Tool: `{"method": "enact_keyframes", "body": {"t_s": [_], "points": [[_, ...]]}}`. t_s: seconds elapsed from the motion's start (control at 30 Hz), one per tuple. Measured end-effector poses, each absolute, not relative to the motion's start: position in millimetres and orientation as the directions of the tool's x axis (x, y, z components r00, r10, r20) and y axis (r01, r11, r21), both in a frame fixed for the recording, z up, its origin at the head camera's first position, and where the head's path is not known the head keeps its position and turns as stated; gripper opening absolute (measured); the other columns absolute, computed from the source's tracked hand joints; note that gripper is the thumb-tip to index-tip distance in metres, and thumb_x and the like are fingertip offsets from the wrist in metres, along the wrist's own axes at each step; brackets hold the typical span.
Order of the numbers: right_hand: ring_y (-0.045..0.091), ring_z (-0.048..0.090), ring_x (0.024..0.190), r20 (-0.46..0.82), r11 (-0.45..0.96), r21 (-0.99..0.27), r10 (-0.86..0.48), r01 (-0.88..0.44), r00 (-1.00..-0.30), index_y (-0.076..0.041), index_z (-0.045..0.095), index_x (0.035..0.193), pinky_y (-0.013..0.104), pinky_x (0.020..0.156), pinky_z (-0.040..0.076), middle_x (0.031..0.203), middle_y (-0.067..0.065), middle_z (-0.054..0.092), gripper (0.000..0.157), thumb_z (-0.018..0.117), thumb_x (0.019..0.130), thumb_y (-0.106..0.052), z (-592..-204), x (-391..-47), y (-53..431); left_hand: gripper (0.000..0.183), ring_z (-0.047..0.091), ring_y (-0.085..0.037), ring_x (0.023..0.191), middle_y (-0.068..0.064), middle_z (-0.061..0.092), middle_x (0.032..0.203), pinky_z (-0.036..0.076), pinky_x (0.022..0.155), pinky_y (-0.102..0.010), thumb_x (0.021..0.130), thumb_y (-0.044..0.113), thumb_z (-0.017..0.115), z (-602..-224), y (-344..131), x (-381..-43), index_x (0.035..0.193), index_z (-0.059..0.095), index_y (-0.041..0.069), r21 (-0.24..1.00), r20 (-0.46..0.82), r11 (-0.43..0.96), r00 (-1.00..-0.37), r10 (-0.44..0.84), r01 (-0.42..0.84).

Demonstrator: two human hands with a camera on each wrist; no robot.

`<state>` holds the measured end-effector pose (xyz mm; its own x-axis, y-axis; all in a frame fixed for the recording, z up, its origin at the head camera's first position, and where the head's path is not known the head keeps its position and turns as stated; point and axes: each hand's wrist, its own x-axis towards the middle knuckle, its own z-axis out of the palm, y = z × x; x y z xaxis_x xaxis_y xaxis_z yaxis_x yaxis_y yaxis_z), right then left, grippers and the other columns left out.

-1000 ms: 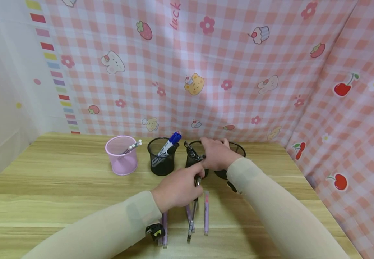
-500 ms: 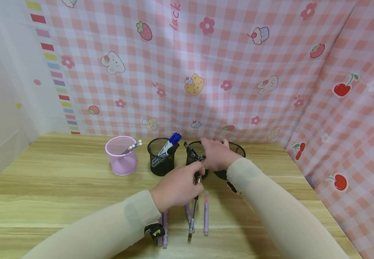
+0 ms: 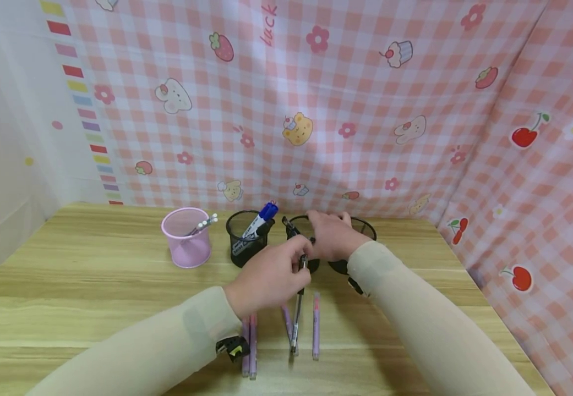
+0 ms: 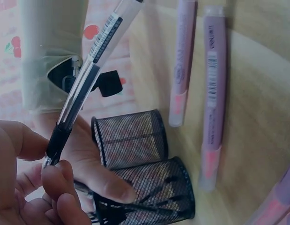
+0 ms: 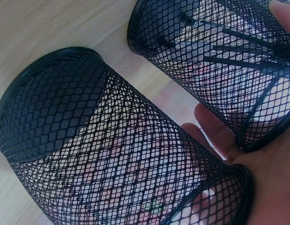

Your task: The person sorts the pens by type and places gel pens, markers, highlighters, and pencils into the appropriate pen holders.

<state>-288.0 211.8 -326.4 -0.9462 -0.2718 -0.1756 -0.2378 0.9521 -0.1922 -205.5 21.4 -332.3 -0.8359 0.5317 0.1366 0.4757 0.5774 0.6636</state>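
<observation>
My left hand (image 3: 268,278) pinches a clear gel pen (image 4: 88,70) with a black grip between thumb and fingers. The pen slants down toward the table, its upper end near the rim of a black mesh pen holder (image 5: 191,70). Several black pens (image 5: 238,49) lean inside that holder. My right hand (image 3: 336,236) grips it, with the thumb on the near side and fingers behind. Another black mesh holder (image 5: 130,136) stands just to the right, partly covered by my right hand in the head view; no pens show in it.
A pink mesh holder (image 3: 190,250) with white-tipped pens is at the left. Next to it stands a black holder (image 3: 236,258) with blue and black markers (image 3: 258,220). Purple highlighters (image 3: 316,330) lie on the wooden table (image 3: 93,291) in front. A checked cloth (image 3: 266,88) hangs behind.
My left hand has lifted the pen slightly up and away from me, and its lower end has risen. My right hand has stayed on the pen holder.
</observation>
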Motion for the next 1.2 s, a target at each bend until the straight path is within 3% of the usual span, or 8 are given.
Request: {"method": "enact_keyframes", "body": {"t_s": [0.23, 0.4, 0.77, 1.07, 1.2], "points": [[0.037, 0.047, 0.145, -0.173, 0.955, -0.198, -0.257, -0.222, -0.951, -0.011, 0.029, 0.162, 0.06, 0.12, 0.016, 0.165, 0.009, 0.044, 0.095, 0.077, 0.089, -0.048, -327, -289, 212, 0.028, 0.048, -0.008, 0.054, 0.006, 0.061, 0.073, 0.04, 0.053, -0.028, 0.098, 0.021, 0.064, -323, 15, -209, 0.126, 0.062, 0.022, 0.692, 0.218, 0.522, -0.833, 0.508, 0.499], [0.035, 0.053, 0.139, -0.165, 0.956, -0.18, -0.263, -0.233, -0.95, -0.012, 0.037, 0.156, 0.057, 0.114, 0.022, 0.159, 0.008, 0.051, 0.092, 0.076, 0.088, -0.06, -329, -291, 212, 0.027, 0.051, -0.01, 0.058, 0.005, 0.061, 0.076, 0.043, 0.055, -0.028, 0.098, 0.019, 0.064, -314, 9, -215, 0.125, 0.061, 0.02, 0.682, 0.303, 0.506, -0.833, 0.462, 0.528], [0.033, 0.057, 0.135, -0.172, 0.96, -0.177, -0.248, -0.218, -0.953, -0.013, 0.034, 0.159, 0.057, 0.116, 0.022, 0.156, 0.008, 0.054, 0.1, 0.079, 0.085, -0.062, -330, -292, 211, 0.027, 0.057, -0.015, 0.066, 0.002, 0.064, 0.086, 0.049, 0.059, -0.032, 0.099, 0.021, 0.063, -299, -1, -223, 0.125, 0.058, 0.022, 0.725, 0.405, 0.446, -0.848, 0.341, 0.525], [0.034, 0.052, 0.142, -0.175, 0.959, -0.171, -0.254, -0.224, -0.951, -0.011, 0.031, 0.162, 0.059, 0.118, 0.021, 0.162, 0.008, 0.049, 0.103, 0.079, 0.086, -0.06, -330, -293, 211, 0.029, 0.06, -0.02, 0.064, -0.004, 0.067, 0.086, 0.048, 0.053, -0.028, 0.101, 0.014, 0.065, -295, -3, -232, 0.129, 0.058, 0.013, 0.696, 0.575, 0.371, -0.787, 0.224, 0.615], [0.034, 0.055, 0.138, -0.173, 0.96, -0.171, -0.252, -0.223, -0.952, -0.011, 0.033, 0.16, 0.059, 0.117, 0.021, 0.156, 0.008, 0.054, 0.1, 0.08, 0.086, -0.059, -329, -292, 210, 0.032, 0.061, -0.018, 0.067, -0.008, 0.069, 0.09, 0.049, 0.056, -0.027, 0.099, 0.012, 0.067, -295, -3, -236, 0.13, 0.057, 0.009, 0.678, 0.63, 0.366, -0.76, 0.158, 0.638]]}}
